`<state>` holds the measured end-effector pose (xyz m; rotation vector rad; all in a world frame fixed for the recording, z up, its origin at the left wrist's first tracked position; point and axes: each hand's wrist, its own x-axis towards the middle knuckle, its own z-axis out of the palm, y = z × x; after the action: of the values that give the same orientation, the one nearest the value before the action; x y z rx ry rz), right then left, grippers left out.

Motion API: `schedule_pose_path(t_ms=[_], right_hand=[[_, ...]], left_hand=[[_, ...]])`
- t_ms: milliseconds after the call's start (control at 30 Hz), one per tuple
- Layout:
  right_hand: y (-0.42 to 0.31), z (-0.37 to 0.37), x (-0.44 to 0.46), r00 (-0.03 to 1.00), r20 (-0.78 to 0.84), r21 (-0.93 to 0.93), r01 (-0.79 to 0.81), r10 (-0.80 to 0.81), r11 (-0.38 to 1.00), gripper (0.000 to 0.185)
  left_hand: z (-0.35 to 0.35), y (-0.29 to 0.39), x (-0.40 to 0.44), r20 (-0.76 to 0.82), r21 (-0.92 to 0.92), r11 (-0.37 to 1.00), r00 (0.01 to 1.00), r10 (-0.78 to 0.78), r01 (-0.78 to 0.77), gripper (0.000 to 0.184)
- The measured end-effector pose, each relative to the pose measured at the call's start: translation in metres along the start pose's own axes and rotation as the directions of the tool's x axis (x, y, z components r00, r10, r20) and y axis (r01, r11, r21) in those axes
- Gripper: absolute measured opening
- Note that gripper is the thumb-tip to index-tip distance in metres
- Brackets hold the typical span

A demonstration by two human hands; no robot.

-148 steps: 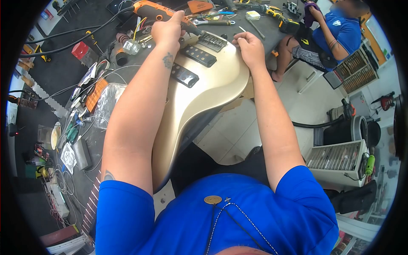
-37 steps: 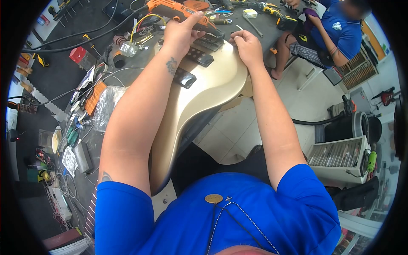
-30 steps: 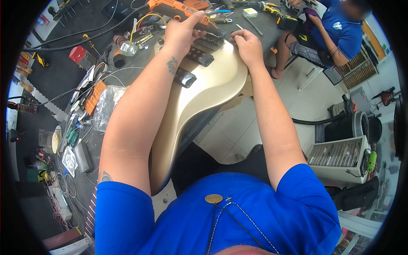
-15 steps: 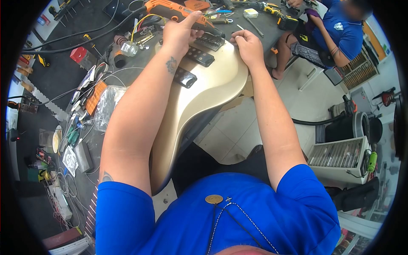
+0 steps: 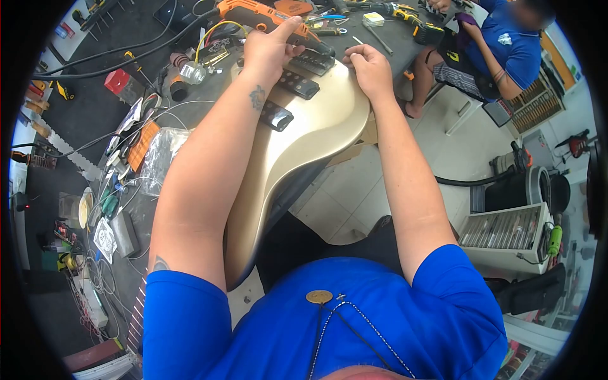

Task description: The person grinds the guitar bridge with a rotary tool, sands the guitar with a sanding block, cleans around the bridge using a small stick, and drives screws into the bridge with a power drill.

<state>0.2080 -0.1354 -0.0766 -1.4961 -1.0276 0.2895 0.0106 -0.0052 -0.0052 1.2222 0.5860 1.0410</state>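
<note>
My left hand (image 5: 269, 54) is wrapped around an orange-and-black corded rotary tool (image 5: 254, 15). The tool's black nose points right, just above the upper edge of a cream-gold electric guitar body (image 5: 323, 117). My right hand (image 5: 370, 68) is closed in a pinch at the body's right edge, with a thin white stick (image 5: 358, 40) showing at its fingertips; what kind of stick it is, I cannot tell. Set in the body are three dark parts, among them a black pickup (image 5: 299, 85). The tool's working tip is too small to make out.
On the dark workbench lie a yellow drill (image 5: 405, 16), a metal rod (image 5: 378, 39), a red box (image 5: 123, 87), a plastic bag (image 5: 163, 158) and tangled cables. A co-worker in a blue shirt (image 5: 506, 47) sits at the upper right. A drawer cabinet (image 5: 506, 237) stands on the floor.
</note>
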Motion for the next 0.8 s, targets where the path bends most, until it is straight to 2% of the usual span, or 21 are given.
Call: schedule_pose_path(t_ms=[167, 267, 367, 567, 667, 800], right_hand=[[-0.0021, -0.0002, -0.0009, 1.0, 0.001, 0.003, -0.01, 0.01, 1.0, 0.031], [-0.0027, -0.0003, -0.001, 1.0, 0.001, 0.002, -0.01, 0.01, 1.0, 0.031], [-0.0012, -0.0005, -0.0008, 1.0, 0.004, 0.002, -0.006, 0.006, 1.0, 0.03], [0.0035, 0.0008, 0.0021, 1.0, 0.004, 0.025, -0.006, 0.006, 1.0, 0.031], [0.0019, 0.0007, 0.0012, 1.0, 0.008, 0.024, -0.004, 0.004, 1.0, 0.031], [0.0017, 0.0002, 0.0013, 1.0, 0.021, 0.02, 0.004, -0.005, 1.0, 0.026]], left_hand=[[-0.0023, 0.0013, 0.0011, -0.09, -0.013, 0.999, 0.995, 0.039, -0.041, 0.039], [0.0007, 0.006, -0.0055, -0.021, -0.02, 1.0, 1.0, 0.006, -0.007, 0.038], [0.0027, 0.0015, 0.0003, -0.077, 0.018, 1.0, 0.997, -0.02, 0.021, 0.036], [-0.001, 0.0065, -0.004, -0.118, -0.011, 1.0, 0.993, 0.015, -0.017, 0.032], [0.0001, 0.0075, -0.0058, -0.061, 0.008, 1.0, 0.998, 0.001, 0.0, 0.03], [-0.001, 0.0057, -0.0029, -0.088, -0.009, 1.0, 0.996, -0.005, 0.004, 0.029]])
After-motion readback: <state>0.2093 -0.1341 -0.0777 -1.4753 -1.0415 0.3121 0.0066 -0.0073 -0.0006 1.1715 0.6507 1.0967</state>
